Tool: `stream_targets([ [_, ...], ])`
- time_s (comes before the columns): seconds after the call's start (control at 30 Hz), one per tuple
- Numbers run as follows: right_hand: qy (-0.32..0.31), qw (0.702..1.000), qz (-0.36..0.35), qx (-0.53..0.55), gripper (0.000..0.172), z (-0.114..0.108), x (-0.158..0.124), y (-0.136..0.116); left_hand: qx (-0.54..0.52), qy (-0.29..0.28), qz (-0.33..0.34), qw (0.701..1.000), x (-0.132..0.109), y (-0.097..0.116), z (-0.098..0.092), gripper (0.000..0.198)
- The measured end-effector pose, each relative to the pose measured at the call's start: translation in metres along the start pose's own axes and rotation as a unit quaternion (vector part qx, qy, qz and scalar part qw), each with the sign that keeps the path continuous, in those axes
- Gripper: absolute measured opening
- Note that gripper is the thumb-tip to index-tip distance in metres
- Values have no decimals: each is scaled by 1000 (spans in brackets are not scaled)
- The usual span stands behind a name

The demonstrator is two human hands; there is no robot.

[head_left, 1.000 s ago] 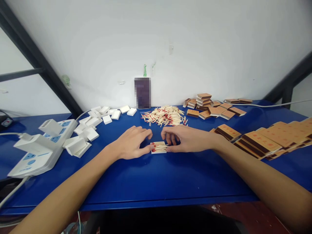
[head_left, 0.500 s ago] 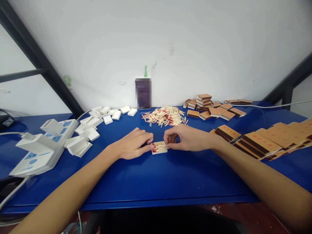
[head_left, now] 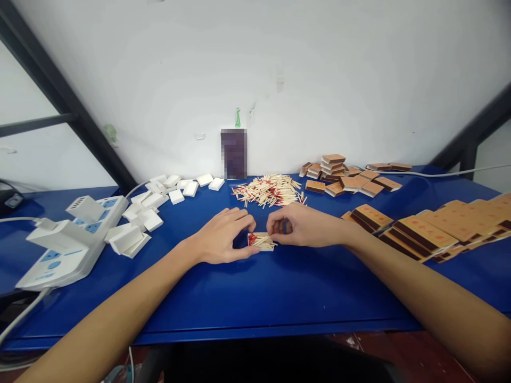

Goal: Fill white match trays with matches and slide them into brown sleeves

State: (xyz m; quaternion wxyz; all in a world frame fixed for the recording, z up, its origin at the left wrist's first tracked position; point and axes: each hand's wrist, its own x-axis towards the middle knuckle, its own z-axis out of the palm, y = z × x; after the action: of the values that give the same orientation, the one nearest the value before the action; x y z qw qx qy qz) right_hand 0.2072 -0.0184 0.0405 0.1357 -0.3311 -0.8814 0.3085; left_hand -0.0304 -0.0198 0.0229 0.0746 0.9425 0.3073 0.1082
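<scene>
A small white matchbox tray (head_left: pixel 265 249) lies on the blue table in front of me, filled with matches (head_left: pixel 260 240) whose red heads point left. Some sticks lie askew and reach past its right end. My left hand (head_left: pixel 225 234) spans the tray's left end, thumb at the near corner and fingertips at the far one. At the opposite end, my right hand (head_left: pixel 293 226) has thumb and forefinger curled together against the stick ends; what they pinch is hidden. Just behind lies a loose heap of matches (head_left: pixel 271 190).
White empty trays (head_left: pixel 149 199) are scattered at left, beside a power strip (head_left: pixel 72 250) with plugs and cables. Brown matchbox sleeves (head_left: pixel 335 173) are piled at back right; more sleeves (head_left: pixel 431 231) lie in overlapping rows nearer right. A pixelated dark panel (head_left: pixel 234 154) stands against the wall.
My left thumb has shifted from the match heads to the tray's near left corner, and the left fingers have spread wider. My right hand has barely moved.
</scene>
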Motion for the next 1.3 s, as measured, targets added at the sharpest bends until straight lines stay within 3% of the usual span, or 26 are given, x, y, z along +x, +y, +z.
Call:
stream_targets([
  [0.23, 14, 1000, -11, 7, 6, 0, 0, 2, 7, 25, 17, 1000, 0, 3, 3, 34],
  [0.53, 6, 1000, 11, 13, 12, 1, 2, 6, -43, 1, 41, 998, 2, 1, 4, 21],
  [0.77, -56, 997, 18, 53, 22, -4, 0, 14, -41, 1, 55, 998, 1, 1, 3, 23],
  [1.3, -74, 993, 26, 87, 27, -4, 1, 17, -18, 9, 76, 997, 0, 0, 6, 25],
])
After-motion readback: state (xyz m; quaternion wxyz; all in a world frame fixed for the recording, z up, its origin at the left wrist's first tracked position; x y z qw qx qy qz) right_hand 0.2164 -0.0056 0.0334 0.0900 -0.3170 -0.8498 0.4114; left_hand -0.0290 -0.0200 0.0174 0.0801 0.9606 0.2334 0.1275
